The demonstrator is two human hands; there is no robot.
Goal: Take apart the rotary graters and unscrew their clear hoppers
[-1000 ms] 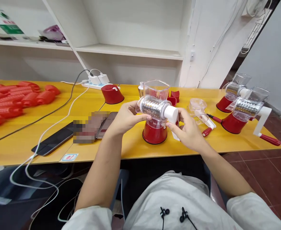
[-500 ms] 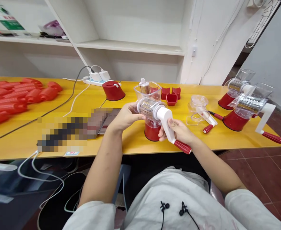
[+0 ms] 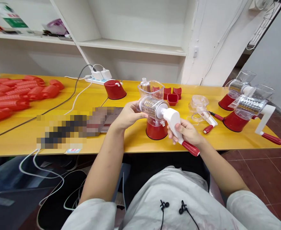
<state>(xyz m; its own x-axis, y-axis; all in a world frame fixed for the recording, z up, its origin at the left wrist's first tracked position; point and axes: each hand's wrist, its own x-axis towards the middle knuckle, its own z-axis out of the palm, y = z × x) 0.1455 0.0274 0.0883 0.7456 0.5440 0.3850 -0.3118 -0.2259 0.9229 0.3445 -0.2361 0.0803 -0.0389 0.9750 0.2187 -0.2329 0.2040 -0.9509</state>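
Note:
A rotary grater with a red base (image 3: 156, 129), a clear hopper (image 3: 152, 89) and a perforated metal drum (image 3: 151, 107) stands upright in front of me. My left hand (image 3: 131, 115) grips the left end of its drum housing, some fingertips hidden behind it. With thumb and fingers, my right hand (image 3: 186, 131) holds a white crank handle (image 3: 173, 119) with a red grip (image 3: 190, 148). A white shaft shows in the gap between the crank and the drum's right end. The crank slants down to the right.
Two assembled graters (image 3: 247, 105) stand at the right, near loose clear parts (image 3: 199, 103) and another crank (image 3: 208, 119). Small red cups (image 3: 172, 99) and a red base (image 3: 115, 89) sit behind. Red plastic parts (image 3: 11, 95) pile up at left, beside a cable (image 3: 68, 97).
My right hand has drawn the crank handle away from the drum, to the right and slightly down, exposing the shaft. My left hand keeps its hold on the grater.

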